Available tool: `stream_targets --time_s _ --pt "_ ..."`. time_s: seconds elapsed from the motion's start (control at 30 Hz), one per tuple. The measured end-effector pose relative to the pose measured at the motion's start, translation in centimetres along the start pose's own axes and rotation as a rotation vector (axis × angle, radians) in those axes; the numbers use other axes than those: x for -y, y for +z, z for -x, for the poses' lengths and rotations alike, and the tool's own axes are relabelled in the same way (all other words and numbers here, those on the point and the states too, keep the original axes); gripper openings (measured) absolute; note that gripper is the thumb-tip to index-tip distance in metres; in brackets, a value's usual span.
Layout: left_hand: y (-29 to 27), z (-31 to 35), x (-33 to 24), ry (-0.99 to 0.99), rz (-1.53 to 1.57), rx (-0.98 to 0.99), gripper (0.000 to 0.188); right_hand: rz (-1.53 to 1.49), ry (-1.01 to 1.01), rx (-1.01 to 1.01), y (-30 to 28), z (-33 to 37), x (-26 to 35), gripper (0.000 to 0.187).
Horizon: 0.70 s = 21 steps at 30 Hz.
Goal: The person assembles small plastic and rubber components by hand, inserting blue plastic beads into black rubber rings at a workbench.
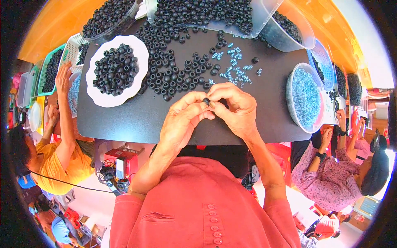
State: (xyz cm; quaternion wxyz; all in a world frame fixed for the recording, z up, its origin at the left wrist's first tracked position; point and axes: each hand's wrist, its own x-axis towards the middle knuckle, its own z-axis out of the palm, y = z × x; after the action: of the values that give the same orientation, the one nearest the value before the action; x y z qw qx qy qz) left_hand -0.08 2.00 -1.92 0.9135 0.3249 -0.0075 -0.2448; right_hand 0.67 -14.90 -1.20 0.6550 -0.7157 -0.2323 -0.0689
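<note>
In front of my chest, over the near part of a dark table, both my hands meet at a small black bead. My left hand pinches the bead between thumb and fingertips. From the other side my right hand closes its thumb and index finger against it; any small piece between those tips is hidden. Just beyond my fingers are loose black beads with holes and a scatter of small blue-and-white coils. A scalloped white plate at the left carries a heap of black beads.
At the far side a clear bin and a round tub hold more black beads. A round bowl of blue coils stands at the right edge. Co-workers sit at both sides, a yellow sleeve left and a patterned sleeve right.
</note>
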Motion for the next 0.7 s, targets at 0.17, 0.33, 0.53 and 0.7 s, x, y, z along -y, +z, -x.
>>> stream_targets --time_s 0.17,0.33,0.53,0.7 --pt "0.3 0.1 -0.1 0.032 0.043 -0.026 0.021 0.052 0.031 -0.089 0.8 -0.1 0.5 0.033" --pt "-0.7 -0.1 0.5 0.022 0.088 -0.019 0.023 0.248 -0.032 -0.090 1.1 -0.2 1.2 0.038" --pt "-0.8 0.0 0.6 0.003 0.110 -0.019 0.025 0.336 -0.057 -0.094 1.2 0.1 0.9 0.039" --pt "-0.8 -0.1 -0.2 -0.099 0.128 -0.023 0.018 0.305 -0.084 -0.106 1.3 0.1 1.0 0.037"
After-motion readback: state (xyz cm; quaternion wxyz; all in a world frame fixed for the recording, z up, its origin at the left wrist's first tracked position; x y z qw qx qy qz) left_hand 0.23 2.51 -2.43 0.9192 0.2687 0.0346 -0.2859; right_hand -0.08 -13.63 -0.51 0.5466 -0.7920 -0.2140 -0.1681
